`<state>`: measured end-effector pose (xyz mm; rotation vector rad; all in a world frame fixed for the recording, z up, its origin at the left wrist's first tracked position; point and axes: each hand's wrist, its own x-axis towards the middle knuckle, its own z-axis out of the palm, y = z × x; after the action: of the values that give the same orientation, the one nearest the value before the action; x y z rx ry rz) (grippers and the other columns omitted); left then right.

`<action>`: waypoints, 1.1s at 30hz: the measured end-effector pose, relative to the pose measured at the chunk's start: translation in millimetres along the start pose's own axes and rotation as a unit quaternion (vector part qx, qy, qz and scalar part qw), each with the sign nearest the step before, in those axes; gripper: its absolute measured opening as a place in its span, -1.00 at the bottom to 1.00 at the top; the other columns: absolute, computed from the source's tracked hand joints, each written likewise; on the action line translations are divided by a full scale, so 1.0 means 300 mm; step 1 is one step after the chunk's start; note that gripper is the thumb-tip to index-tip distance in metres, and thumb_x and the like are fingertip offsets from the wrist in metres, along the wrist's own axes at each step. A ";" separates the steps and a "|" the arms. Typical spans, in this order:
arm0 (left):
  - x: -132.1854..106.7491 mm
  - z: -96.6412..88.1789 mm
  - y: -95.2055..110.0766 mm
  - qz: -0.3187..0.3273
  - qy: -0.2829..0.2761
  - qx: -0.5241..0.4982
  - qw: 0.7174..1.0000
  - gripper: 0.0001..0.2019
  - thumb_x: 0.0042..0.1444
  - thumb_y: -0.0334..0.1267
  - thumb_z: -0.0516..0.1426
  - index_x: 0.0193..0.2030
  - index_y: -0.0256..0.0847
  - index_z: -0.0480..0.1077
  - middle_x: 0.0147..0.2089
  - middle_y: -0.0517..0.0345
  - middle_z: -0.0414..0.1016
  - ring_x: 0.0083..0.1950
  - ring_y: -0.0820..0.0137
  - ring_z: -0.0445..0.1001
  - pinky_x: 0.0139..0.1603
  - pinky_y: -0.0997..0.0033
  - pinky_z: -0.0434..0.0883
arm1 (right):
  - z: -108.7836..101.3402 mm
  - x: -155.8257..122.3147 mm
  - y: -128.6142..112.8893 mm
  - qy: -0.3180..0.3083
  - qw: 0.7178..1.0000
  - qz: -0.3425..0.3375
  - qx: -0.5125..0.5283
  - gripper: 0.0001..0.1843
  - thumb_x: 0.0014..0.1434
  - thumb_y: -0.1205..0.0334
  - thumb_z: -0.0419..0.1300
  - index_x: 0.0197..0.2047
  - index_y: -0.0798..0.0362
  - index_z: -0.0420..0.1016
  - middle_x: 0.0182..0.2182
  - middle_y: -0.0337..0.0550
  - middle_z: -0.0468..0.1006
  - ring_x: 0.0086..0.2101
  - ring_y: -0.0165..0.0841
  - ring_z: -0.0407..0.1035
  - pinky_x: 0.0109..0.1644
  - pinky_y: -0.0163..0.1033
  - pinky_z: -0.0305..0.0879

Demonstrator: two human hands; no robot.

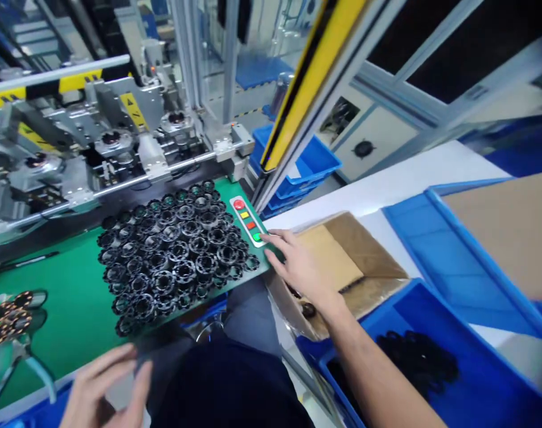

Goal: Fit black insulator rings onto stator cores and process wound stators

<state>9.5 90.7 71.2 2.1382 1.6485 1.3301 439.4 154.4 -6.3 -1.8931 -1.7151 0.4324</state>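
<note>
My right hand (293,258) reaches to the button panel (236,203) at the right end of the green work mat. Its index fingertip is on or right at the lowest, green button (257,237); the other fingers are stretched out and hold nothing. Left of the panel stand tight rows of black ring-shaped parts (184,271). My left hand (108,386) hovers at the mat's front edge, fingers loosely apart with nothing between them. Nearby on the left lie a pair of pliers (39,371) and several parts with copper-coloured ends (15,318).
A machine with metal fixtures (114,142) runs along the back, behind a rail. On the right are a cardboard box (369,244) and a blue bin (485,368) with black parts inside. A yellow-and-black post (313,77) rises behind the panel. A pen (30,260) lies on the green mat (75,345).
</note>
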 end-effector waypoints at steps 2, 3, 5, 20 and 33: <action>-0.043 0.057 0.077 0.070 -0.091 -0.065 0.991 -0.77 0.30 -0.48 0.50 -0.06 -0.09 0.66 -0.02 0.15 0.80 -0.11 0.32 0.79 0.00 0.36 0.72 | -0.089 -0.010 0.087 -0.022 0.999 0.027 -0.010 -0.53 0.72 0.04 0.15 0.51 -0.08 0.66 0.35 0.09 0.73 0.28 -0.04 0.68 0.47 0.12 0.64; -0.060 0.091 0.118 0.096 -0.153 -0.094 0.979 -0.78 0.35 -0.48 0.47 -0.01 -0.08 0.66 0.01 0.14 0.81 -0.09 0.34 0.82 -0.01 0.40 0.73 | -0.134 -0.030 0.142 -0.034 0.998 0.052 -0.020 -0.54 0.73 0.08 0.13 0.50 -0.02 0.64 0.31 0.12 0.75 0.25 -0.06 0.69 0.47 0.13 0.64; -0.085 0.172 0.201 0.118 -0.272 -0.147 0.944 -0.84 0.49 -0.39 0.41 0.08 -0.04 0.65 0.07 0.13 0.82 -0.01 0.35 0.85 0.06 0.45 0.76 | -0.202 -0.099 0.254 -0.073 0.990 0.112 -0.041 -0.61 0.74 0.14 0.15 0.41 0.07 0.66 0.21 0.14 0.78 0.16 -0.10 0.72 0.40 0.13 0.68; 0.152 1.144 0.611 0.277 -0.575 0.170 0.751 -0.74 0.54 -0.29 0.39 0.28 -0.27 0.64 0.34 -0.13 0.70 0.42 0.01 0.66 0.47 -0.17 0.67 | -0.036 -0.283 0.405 -0.300 0.933 0.199 -0.002 -0.50 0.61 -0.03 0.47 0.44 0.04 0.64 0.34 0.07 0.69 0.22 -0.07 0.68 0.32 0.17 0.73; 0.087 1.100 0.724 0.229 -0.607 0.185 0.738 -0.70 0.64 -0.27 0.29 0.39 -0.30 0.60 0.49 -0.22 0.61 0.58 -0.04 0.55 0.46 -0.14 0.66 | -0.084 -0.389 0.381 -0.130 0.968 0.177 0.118 -0.54 0.52 -0.18 0.49 0.10 0.08 0.67 -0.07 0.03 0.83 -0.07 -0.13 0.78 0.18 0.05 0.77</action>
<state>395.6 155.1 11.7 2.6691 0.8138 -0.5500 530.4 30.5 -67.3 -2.0327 -1.3947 1.0156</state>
